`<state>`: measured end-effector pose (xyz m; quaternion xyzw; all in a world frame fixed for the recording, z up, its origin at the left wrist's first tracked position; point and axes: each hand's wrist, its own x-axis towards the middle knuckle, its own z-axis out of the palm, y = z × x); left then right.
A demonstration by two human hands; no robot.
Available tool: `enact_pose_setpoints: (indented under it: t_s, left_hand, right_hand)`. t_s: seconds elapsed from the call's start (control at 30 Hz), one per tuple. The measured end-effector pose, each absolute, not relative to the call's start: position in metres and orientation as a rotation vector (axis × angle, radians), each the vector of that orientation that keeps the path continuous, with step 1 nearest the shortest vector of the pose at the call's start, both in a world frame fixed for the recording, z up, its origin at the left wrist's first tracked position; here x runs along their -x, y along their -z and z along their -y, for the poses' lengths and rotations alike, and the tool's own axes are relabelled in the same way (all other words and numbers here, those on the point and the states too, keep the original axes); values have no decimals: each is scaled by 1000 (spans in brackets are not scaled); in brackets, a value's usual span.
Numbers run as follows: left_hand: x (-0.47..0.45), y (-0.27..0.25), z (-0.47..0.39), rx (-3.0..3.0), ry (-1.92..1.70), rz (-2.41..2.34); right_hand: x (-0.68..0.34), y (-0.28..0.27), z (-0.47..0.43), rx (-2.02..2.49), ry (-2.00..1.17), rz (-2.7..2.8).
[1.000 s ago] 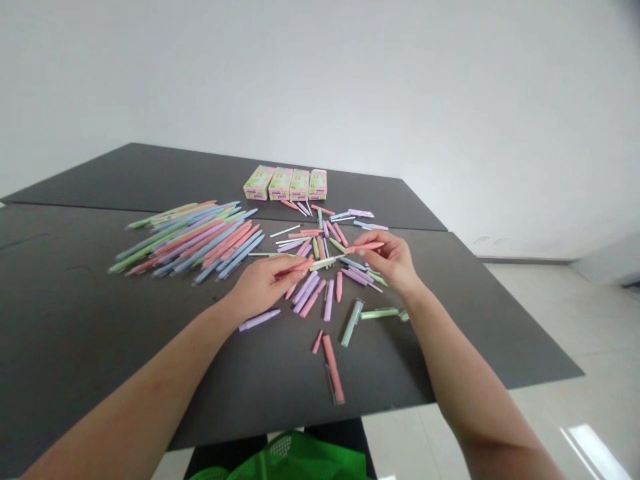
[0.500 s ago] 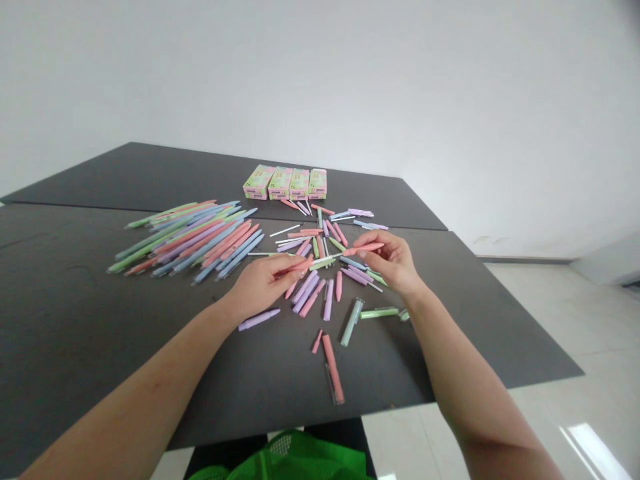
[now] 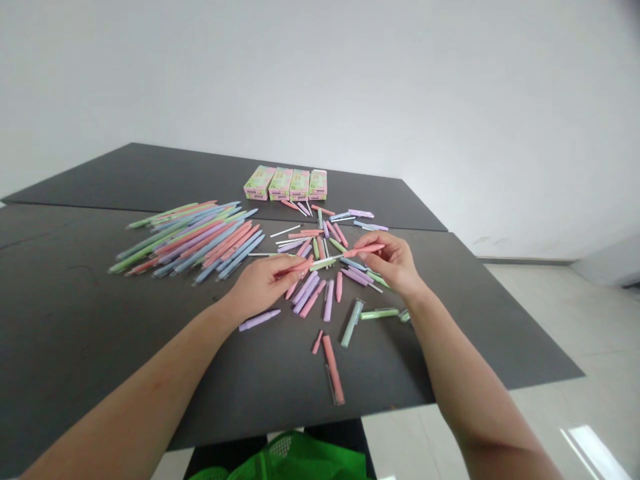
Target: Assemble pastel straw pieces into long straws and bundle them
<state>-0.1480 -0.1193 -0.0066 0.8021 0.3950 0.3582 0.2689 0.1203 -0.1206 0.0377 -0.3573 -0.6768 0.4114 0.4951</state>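
Between finger and thumb, my left hand (image 3: 265, 283) pinches a coral-pink pen barrel (image 3: 303, 265). My right hand (image 3: 390, 260) holds a coral-pink pen tip section (image 3: 365, 250), pointed end to the right. A thin white refill (image 3: 330, 257) spans the gap between the two pink parts; whether it enters the left barrel I cannot tell. Below and around my hands lie loose pen parts: purple barrels (image 3: 306, 290), a grey-green barrel with a clip (image 3: 353, 323), a green barrel (image 3: 379, 313), and a pink barrel with a clear clip (image 3: 333, 370) near the front edge.
A large heap of pens (image 3: 200, 240) in green, pink, blue and purple lies to the left on the dark table (image 3: 90, 320). Several small green-and-pink boxes (image 3: 285, 183) stand in a row at the back. White refills (image 3: 286, 231) lie beyond my hands.
Hardly anything differs. Both hands hold the same pink parts in nearly the same place, and the view has shifted very slightly.
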Motion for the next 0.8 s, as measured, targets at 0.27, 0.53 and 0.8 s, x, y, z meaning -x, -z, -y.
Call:
enact_pose_setpoints:
  t_s: [0.27,0.53,0.8]
  left_hand:
    - [148,5,119,-2210,-959,-1059]
    - [148,-1,121,-2345,-899,-1080]
    - [147,-8,126,-2475,-831,-1120]
  right_hand:
    - [-119,-38,122,886,-1014,1668]
    - [-109,-33,123,885,-1005,1756]
    - [-96,-22,123,907,-1020,1802]
